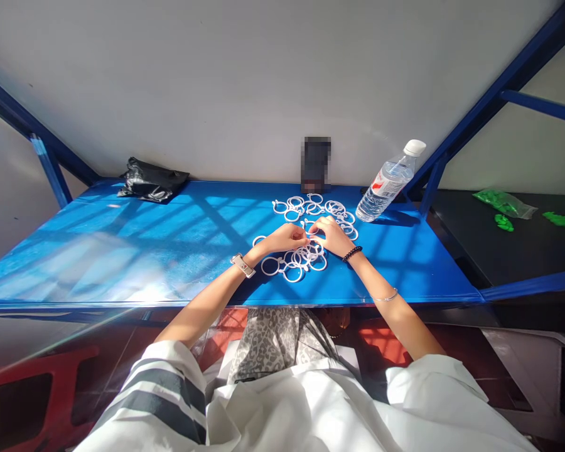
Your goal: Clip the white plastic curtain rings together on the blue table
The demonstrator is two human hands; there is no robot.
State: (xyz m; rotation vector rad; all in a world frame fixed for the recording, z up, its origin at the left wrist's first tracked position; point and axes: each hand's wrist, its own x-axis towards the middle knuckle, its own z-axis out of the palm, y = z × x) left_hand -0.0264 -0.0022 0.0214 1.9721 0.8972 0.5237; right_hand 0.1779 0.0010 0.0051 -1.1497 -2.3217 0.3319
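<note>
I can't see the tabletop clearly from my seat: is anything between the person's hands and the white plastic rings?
Nothing visible. The left hand and right hand already meet over the white plastic rings on the blue table; the clear plastic water bottle lies off to the right.

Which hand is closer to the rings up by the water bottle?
Right, probably. The right hand lies beside the far rings and the water bottle; the left hand sits over the near rings.
</note>
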